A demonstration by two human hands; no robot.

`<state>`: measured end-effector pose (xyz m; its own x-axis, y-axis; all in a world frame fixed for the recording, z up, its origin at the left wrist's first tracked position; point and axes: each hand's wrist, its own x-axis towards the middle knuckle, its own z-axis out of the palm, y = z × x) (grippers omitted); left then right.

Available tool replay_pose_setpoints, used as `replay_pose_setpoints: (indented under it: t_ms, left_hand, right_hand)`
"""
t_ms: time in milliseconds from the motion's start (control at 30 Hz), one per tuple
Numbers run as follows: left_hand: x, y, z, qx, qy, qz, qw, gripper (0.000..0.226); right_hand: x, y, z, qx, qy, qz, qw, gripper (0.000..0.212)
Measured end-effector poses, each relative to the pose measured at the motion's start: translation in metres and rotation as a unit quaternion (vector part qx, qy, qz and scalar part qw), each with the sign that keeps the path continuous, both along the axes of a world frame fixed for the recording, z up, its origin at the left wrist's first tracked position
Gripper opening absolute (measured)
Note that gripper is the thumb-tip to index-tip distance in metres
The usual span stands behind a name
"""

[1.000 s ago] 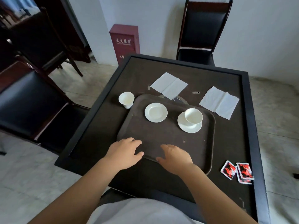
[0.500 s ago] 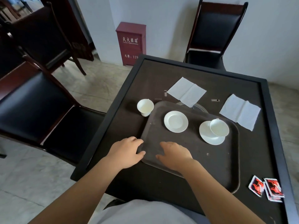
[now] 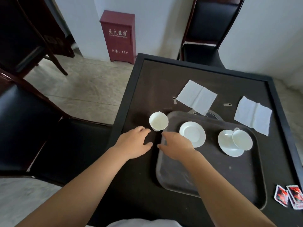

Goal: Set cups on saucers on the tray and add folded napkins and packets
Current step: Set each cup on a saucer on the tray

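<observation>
Left hand [image 3: 134, 143]: It is palm down over the dark table, just left of the tray's corner. The fingers are spread apart and a bit bent. They hold nothing. The fingertips are very near the loose cup, but I cannot tell if they touch it.
Right hand [image 3: 176, 147]: It is palm down over the tray's near-left part. The fingers are apart and hold nothing. The thumb points toward the left hand. It hides a bit of the empty saucer's edge.
Loose cup [image 3: 158, 121]: A white cup stands upright on the table, right beside the tray's far-left corner. It is not on a saucer.
Empty saucer [image 3: 192, 134]: A white saucer lies on the tray, just past the right hand. Nothing is on it.
Cup on saucer [image 3: 240, 140]: A second white cup sits on the other saucer [image 3: 227, 145] on the right part of the tray. It sits off to one side and looks tipped.
Tray [image 3: 229, 174]: It is dark and lies flat on the table [image 3: 147, 89].
Napkins: Two white napkins lie on the table past the tray, one in the middle [image 3: 196, 96] and one to the right [image 3: 253, 114]. The middle one's corner touches the tray's far edge.
Packets [image 3: 289, 198]: Small red packets lie on the table, near the tray's near-right corner.
Around: Dark chairs stand by the table, and a red box [image 3: 118, 36] stands at the wall.
</observation>
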<state>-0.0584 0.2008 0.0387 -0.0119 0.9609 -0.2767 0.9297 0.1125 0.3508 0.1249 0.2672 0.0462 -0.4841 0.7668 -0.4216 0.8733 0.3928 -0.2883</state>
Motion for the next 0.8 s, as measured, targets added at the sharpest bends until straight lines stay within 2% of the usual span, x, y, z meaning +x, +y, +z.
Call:
replay_pose_setpoints:
  t_ms: [133,267,367,533,700,800]
  left_hand:
    - [-0.009,0.037,-0.010,0.012,-0.012,-0.021,1.000,0.064]
    - [-0.018,0.067,-0.021,0.010,-0.026,-0.029,0.999,0.066]
    - [-0.022,0.081,-0.029,-0.002,-0.059,-0.025,0.998,0.074]
    - [-0.021,0.095,-0.038,-0.049,-0.170,-0.008,0.984,0.083]
    - [-0.020,0.099,-0.047,-0.071,-0.175,0.002,0.982,0.091]
    - [-0.015,0.099,-0.054,-0.075,-0.204,0.019,0.976,0.094]
  right_hand:
    - [-0.019,0.030,-0.012,0.018,0.002,-0.022,1.000,0.046]
    - [-0.036,0.054,-0.029,0.009,0.052,-0.058,0.997,0.070]
    - [-0.044,0.071,-0.041,-0.016,-0.001,-0.023,1.000,0.083]
    - [-0.045,0.088,-0.057,-0.033,0.005,-0.024,0.999,0.064]
    - [-0.040,0.095,-0.066,-0.046,0.033,-0.009,0.998,0.074]
    - [-0.034,0.092,-0.063,-0.090,0.082,-0.068,0.990,0.078]
